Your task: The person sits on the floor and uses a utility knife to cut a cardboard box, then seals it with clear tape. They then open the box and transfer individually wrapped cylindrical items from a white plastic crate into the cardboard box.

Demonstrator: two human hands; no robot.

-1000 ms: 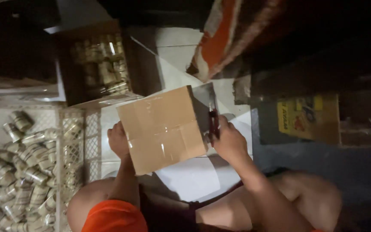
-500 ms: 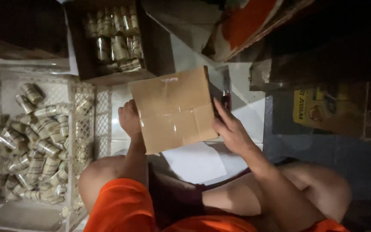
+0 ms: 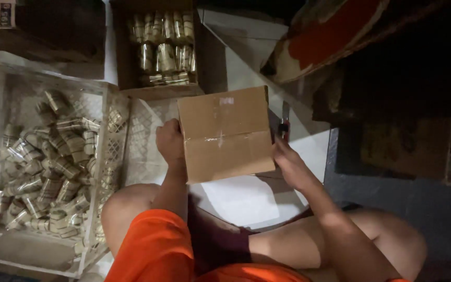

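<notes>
White plastic crate (image 3: pixel 111 112) of wrapped bottles (image 3: pixel 53 162); open carton (image 3: pixel 126 57) holding more beyond it.

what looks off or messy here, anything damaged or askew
Nothing looks damaged. The cardboard box, held between the left hand and right hand, sits slightly tilted. The wrapped items lie jumbled in the white crate, but stand in rows in the open carton.

A single head-worn camera looks steeply down from close above a seated person's lap, taking in bent knees, both forearms, a cardboard box (image 3: pixel 225 134) at centre, and the floor (image 3: pixel 246 201) around it.
</notes>
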